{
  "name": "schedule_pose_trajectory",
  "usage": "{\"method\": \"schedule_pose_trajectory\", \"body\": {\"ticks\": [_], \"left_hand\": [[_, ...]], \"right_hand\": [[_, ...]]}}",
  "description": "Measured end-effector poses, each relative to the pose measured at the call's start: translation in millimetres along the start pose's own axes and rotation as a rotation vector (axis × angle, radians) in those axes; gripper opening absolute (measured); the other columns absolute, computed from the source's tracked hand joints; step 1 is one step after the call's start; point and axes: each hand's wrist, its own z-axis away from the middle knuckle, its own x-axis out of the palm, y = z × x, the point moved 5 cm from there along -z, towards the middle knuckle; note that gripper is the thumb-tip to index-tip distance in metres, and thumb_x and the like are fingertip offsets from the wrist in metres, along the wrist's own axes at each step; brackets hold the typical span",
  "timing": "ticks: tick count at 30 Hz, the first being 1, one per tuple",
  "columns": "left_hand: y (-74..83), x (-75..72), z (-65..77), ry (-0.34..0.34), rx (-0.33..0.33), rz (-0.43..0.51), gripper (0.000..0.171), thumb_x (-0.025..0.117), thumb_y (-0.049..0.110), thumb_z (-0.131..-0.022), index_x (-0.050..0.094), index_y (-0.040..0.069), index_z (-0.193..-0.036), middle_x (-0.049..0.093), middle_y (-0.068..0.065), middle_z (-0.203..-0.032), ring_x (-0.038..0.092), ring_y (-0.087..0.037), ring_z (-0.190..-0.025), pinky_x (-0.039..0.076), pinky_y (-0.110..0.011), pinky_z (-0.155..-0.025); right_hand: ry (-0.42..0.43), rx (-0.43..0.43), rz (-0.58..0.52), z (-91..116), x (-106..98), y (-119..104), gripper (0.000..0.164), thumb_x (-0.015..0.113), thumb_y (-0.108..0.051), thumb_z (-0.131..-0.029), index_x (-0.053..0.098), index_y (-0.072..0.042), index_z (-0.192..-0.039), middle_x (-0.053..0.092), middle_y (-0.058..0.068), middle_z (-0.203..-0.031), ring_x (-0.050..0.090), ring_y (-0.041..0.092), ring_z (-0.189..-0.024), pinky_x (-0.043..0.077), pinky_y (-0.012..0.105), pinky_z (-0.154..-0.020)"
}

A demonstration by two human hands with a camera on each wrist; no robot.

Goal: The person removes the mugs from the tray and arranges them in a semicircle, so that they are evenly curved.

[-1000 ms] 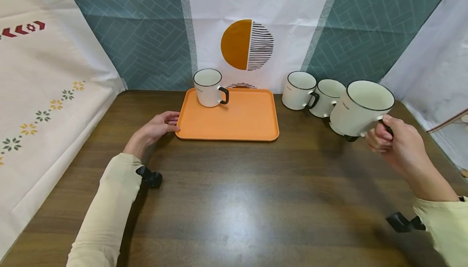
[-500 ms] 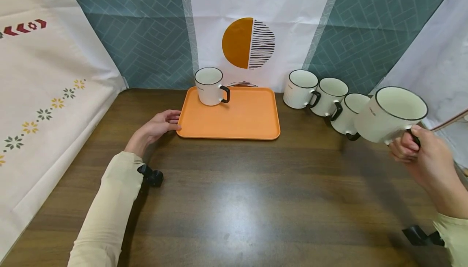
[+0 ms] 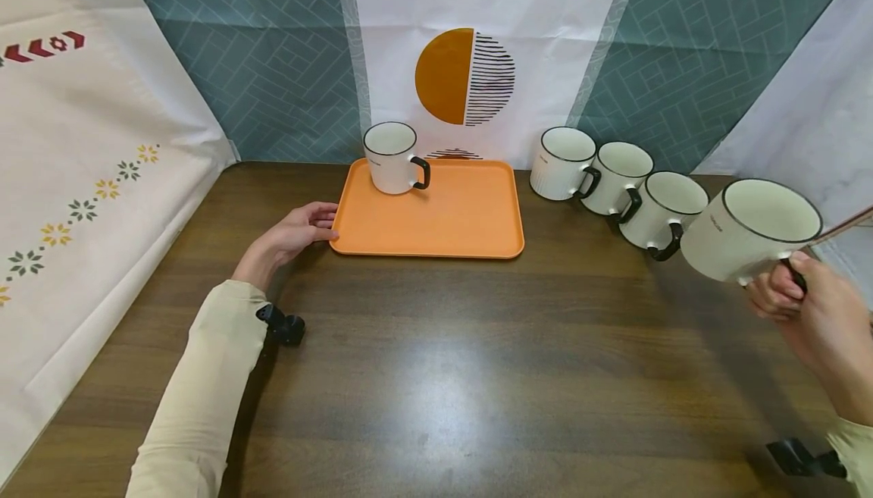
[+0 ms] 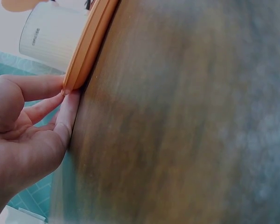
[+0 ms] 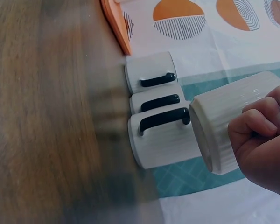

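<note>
My right hand (image 3: 815, 301) grips the black handle of a large white mug (image 3: 750, 233) with a dark rim, held above the table at the right. In the right wrist view the lifted mug (image 5: 219, 126) is tilted, its base showing, and the handle is hidden behind my fingers. My left hand (image 3: 293, 236) pinches the near left corner of an orange tray (image 3: 450, 217); the left wrist view shows fingertips and thumb right at the tray's rim (image 4: 86, 51). One white mug (image 3: 390, 161) with a black handle stands upright at the tray's back left.
Right of the tray, three similar mugs stand in a slanting row: a back mug (image 3: 559, 164), a middle mug (image 3: 617, 180) and a front mug (image 3: 661, 214). Patterned cloths (image 3: 286, 89) hang behind and beside the wooden table (image 3: 423, 361).
My right hand has moved right and toward me with the large mug, uncovering the front mug of the row. My left hand stays at the tray, which has not moved.
</note>
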Motion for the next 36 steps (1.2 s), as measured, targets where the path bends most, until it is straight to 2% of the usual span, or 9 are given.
{"method": "schedule_pose_trajectory", "body": {"ticks": [2, 6, 9, 16, 20, 29, 34, 36], "left_hand": [[0.0, 0.2, -0.1, 0.000, 0.001, 0.001, 0.065, 0.055, -0.007, -0.092, 0.022, -0.005, -0.148, 0.032, -0.025, -0.145, 0.036, -0.036, -0.129, 0.032, -0.044, -0.109], [-0.1, 0.5, 0.5, -0.003, 0.007, -0.004, 0.065, 0.055, -0.006, -0.093, 0.022, -0.006, -0.148, 0.032, -0.026, -0.145, 0.035, -0.036, -0.129, 0.033, -0.044, -0.108], [-0.3, 0.4, 1.7, -0.007, 0.007, -0.004, 0.065, 0.055, -0.006, -0.093, 0.021, -0.006, -0.148, 0.031, -0.026, -0.145, 0.035, -0.036, -0.130, 0.033, -0.044, -0.108], [-0.4, -0.3, 1.1, -0.005, 0.002, 0.005, 0.065, 0.055, -0.007, -0.093, 0.021, -0.005, -0.148, 0.032, -0.025, -0.145, 0.035, -0.035, -0.129, 0.032, -0.044, -0.109], [-0.3, -0.2, 0.2, -0.003, 0.006, 0.002, 0.065, 0.055, -0.007, -0.093, 0.021, -0.005, -0.148, 0.032, -0.025, -0.145, 0.035, -0.035, -0.129, 0.033, -0.044, -0.108], [-1.2, 0.8, 1.0, -0.008, -0.008, 0.006, 0.065, 0.055, -0.005, -0.093, 0.021, -0.004, -0.149, 0.032, -0.025, -0.145, 0.035, -0.036, -0.129, 0.031, -0.044, -0.109], [-0.6, 0.2, 1.2, 0.001, -0.004, 0.006, 0.066, 0.055, -0.006, -0.093, 0.021, -0.004, -0.149, 0.031, -0.026, -0.145, 0.034, -0.036, -0.130, 0.031, -0.045, -0.110], [0.2, 0.7, 0.9, -0.001, -0.004, 0.003, 0.066, 0.056, -0.005, -0.093, 0.021, -0.005, -0.149, 0.031, -0.026, -0.145, 0.034, -0.036, -0.130, 0.030, -0.045, -0.110]], "right_hand": [[-0.024, -0.004, -0.041, 2, -1, 1, 0.050, -0.016, -0.006, -0.098, 0.021, -0.004, -0.065, 0.020, 0.006, -0.053, 0.013, 0.014, -0.043, 0.013, 0.026, -0.040], [-0.019, 0.002, -0.062, 6, -5, 3, 0.050, -0.015, -0.006, -0.099, 0.021, -0.003, -0.065, 0.020, 0.007, -0.053, 0.013, 0.014, -0.043, 0.013, 0.026, -0.039], [0.009, 0.024, -0.020, 8, -9, 8, 0.049, -0.013, -0.005, -0.100, 0.021, -0.003, -0.065, 0.019, 0.007, -0.053, 0.011, 0.015, -0.043, 0.012, 0.026, -0.039], [-0.045, 0.097, 0.018, 13, -18, 27, 0.047, -0.015, -0.003, -0.098, 0.021, -0.004, -0.067, 0.018, 0.007, -0.056, 0.009, 0.018, -0.044, 0.009, 0.028, -0.041], [-0.042, 0.128, 0.073, 17, -24, 35, 0.045, -0.012, -0.002, -0.099, 0.021, -0.004, -0.068, 0.017, 0.007, -0.057, 0.010, 0.019, -0.046, 0.009, 0.030, -0.044], [-0.093, 0.185, 0.133, 18, -14, 50, 0.042, -0.008, 0.000, -0.100, 0.023, -0.002, -0.072, 0.019, 0.008, -0.063, 0.015, 0.022, -0.054, 0.012, 0.034, -0.054], [-0.062, 0.250, 0.162, 16, -11, 56, 0.039, 0.001, -0.007, -0.105, 0.030, -0.002, -0.079, 0.020, 0.010, -0.071, 0.019, 0.024, -0.063, 0.015, 0.035, -0.062], [-0.030, 0.260, 0.211, 17, -11, 57, 0.037, 0.006, -0.009, -0.107, 0.033, -0.003, -0.082, 0.023, 0.011, -0.073, 0.023, 0.025, -0.066, 0.017, 0.036, -0.064]]}}
